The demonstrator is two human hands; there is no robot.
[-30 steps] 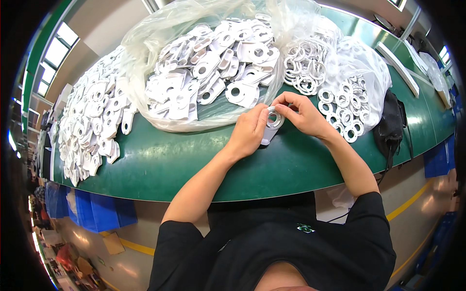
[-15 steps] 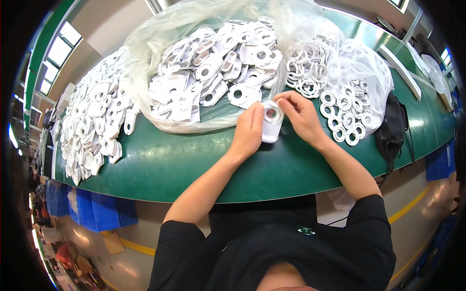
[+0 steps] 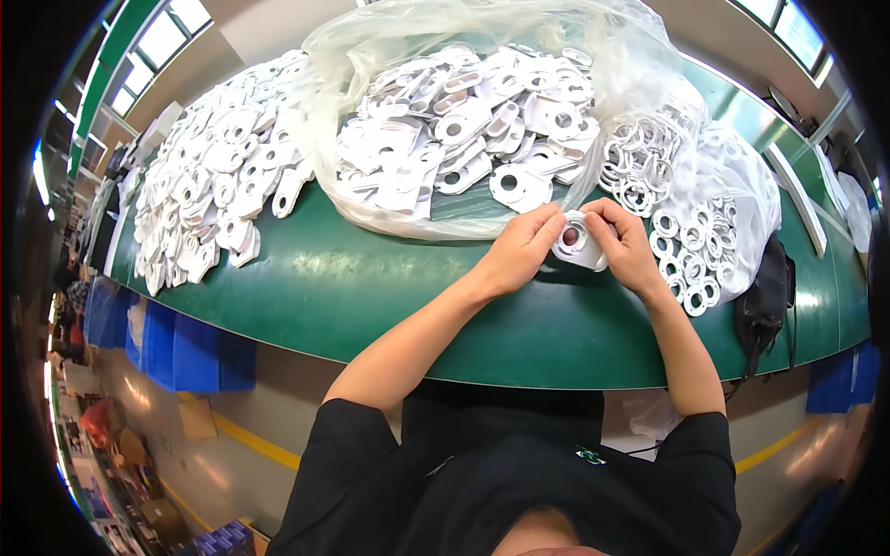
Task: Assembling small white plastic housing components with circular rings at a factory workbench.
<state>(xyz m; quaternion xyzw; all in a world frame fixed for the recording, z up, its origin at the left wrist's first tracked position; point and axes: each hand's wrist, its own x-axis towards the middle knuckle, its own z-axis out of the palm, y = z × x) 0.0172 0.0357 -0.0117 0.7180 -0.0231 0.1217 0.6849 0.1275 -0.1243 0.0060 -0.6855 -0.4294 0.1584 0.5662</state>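
Between my two hands is a white plastic part (image 3: 586, 254) with a round hole and a ring around that hole. My left hand (image 3: 525, 245) grips its left side, thumb and fingers closed on it. My right hand (image 3: 627, 243) pinches the right side near the ring. The fingers hide part of the rim, so I cannot tell whether the ring is fully seated. Just beyond my hands, a clear plastic bag (image 3: 408, 226) lies open around a heap of similar white parts (image 3: 464, 130). White rings (image 3: 693, 250) lie scattered to the right of my right hand.
A loose pile of white parts (image 3: 218, 176) covers the left of the green table (image 3: 389, 310). More rings (image 3: 640, 157) sit in plastic at the back right. A black bag (image 3: 768, 292) rests by the right edge, near a long white strip (image 3: 797, 199). Blue bins (image 3: 185, 347) stand below.
The view has shifted, so the table things appear further right. The held part has tilted, and its hole now faces me more plainly. Both hands still grip it.
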